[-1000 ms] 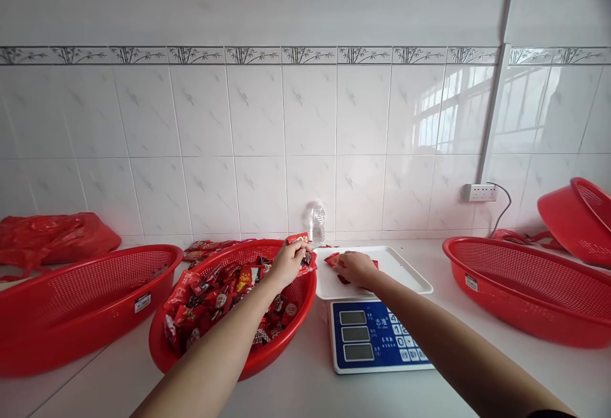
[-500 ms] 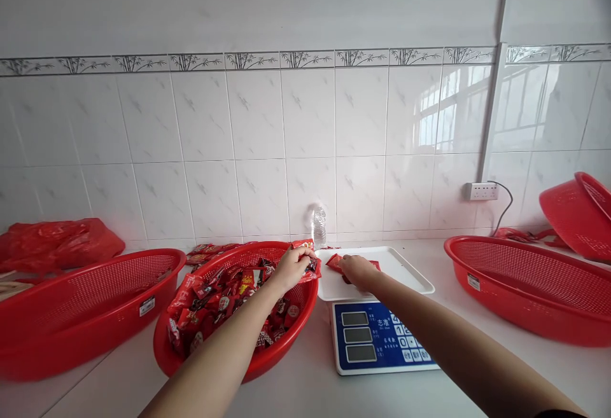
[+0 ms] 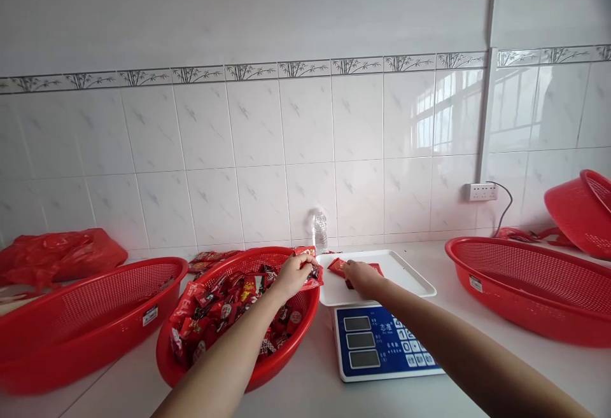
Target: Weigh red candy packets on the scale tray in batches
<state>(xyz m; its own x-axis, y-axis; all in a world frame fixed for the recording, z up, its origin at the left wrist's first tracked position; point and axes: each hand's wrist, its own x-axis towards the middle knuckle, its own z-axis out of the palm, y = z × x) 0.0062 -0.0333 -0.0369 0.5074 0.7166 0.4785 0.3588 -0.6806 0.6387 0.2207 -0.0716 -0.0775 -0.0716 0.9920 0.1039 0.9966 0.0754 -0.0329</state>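
Note:
My left hand point(image 3: 294, 276) is closed on a red snack packet point(image 3: 314, 277) above the right rim of a red plastic basket point(image 3: 165, 367). Many red and dark snack packets point(image 3: 229, 300) fill that basket. Over the white pan point(image 3: 410, 271) of a digital scale point(image 3: 360, 341), my right hand point(image 3: 361, 278) has its fingers closed on another red packet point(image 3: 338, 266). Whether this packet rests on the pan or is lifted I cannot tell. The scale's blue keypad is partly behind my right forearm.
Red oval baskets flank the work area, one on the left point(image 3: 157, 319) and one on the right point(image 3: 525, 316). A tilted basket point(image 3: 573, 214) stands at the far right. A clear bottle point(image 3: 319, 230), flat packets point(image 3: 210, 259) and a red bag point(image 3: 71, 256) lie along the wall.
The camera view has tilted slightly, so most things sit a little lower. Both hands keep nearly the same places, each at its packet.

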